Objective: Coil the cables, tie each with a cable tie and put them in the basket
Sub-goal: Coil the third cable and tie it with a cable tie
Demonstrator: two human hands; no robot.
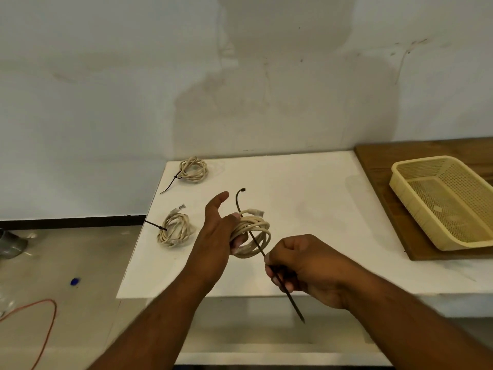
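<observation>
Crossing the coil (264, 226) clutched by left grip (216, 236), cable tie (256, 242) is pinched by right grip (301, 268).

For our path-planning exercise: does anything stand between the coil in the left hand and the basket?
Nothing visible does. The held coil faces the basket across bare table; the far tied coil and near tied coil lie to its left.

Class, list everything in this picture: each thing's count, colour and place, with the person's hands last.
Tied cream cable coils: two, cream with black ties, white table's left side.
Hand-held cream cable coil: one, cream, in left hand.
Loose black cable tie: one, black, crossing that coil.
Perforated cream plastic basket: one, cream, on brown wooden board, right.
Thin orange cord: one, orange, floor, left.
Left hand: holds the coil.
Right hand: pinches the tie.
</observation>
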